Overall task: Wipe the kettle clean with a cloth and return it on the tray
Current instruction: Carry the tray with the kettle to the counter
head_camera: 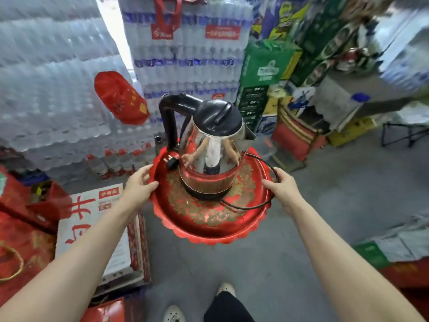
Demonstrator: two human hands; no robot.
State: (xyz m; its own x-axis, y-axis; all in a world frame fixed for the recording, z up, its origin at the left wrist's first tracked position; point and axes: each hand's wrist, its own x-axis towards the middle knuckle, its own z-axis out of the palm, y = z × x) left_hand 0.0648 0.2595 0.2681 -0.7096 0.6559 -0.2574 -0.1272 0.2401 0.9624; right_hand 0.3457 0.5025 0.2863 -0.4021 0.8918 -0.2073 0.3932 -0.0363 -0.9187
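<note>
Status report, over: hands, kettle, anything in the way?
Left hand and right hand grip the tray rim. Kettle upright on it. Power cord loops beside right hand; no cloth seen.

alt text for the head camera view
The left hand and right hand hold opposite rims of a round red tray carrying a steel kettle with black lid and handle; its plug lies on the tray. Stacked bottled-water packs stand behind.

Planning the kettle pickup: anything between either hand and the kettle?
Nothing blocks it. The left hand and right hand grip the red tray at opposite sides, with the kettle standing between them. Only the power cord loops across the tray by the right hand, and its plug lies beside the kettle's handle.
</note>
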